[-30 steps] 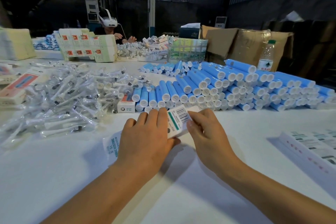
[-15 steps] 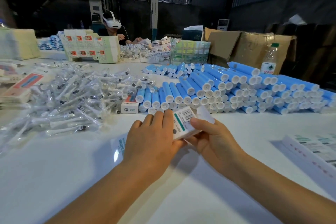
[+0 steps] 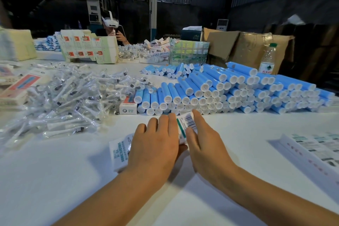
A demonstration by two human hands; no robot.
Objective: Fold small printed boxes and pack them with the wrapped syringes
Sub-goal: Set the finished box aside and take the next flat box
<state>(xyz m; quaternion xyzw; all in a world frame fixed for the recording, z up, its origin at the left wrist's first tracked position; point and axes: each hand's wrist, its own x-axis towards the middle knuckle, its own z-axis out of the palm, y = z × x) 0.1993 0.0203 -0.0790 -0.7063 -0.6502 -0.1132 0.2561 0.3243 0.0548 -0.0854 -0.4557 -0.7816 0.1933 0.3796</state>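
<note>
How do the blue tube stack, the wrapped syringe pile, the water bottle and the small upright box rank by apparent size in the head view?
1-2. blue tube stack and wrapped syringe pile, too alike to rank
3. water bottle, though farther away
4. small upright box

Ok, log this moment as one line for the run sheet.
stage: folding box | left hand: pressing printed box | right hand: pinching box edge | wrapped syringes: piled left, untouched
</note>
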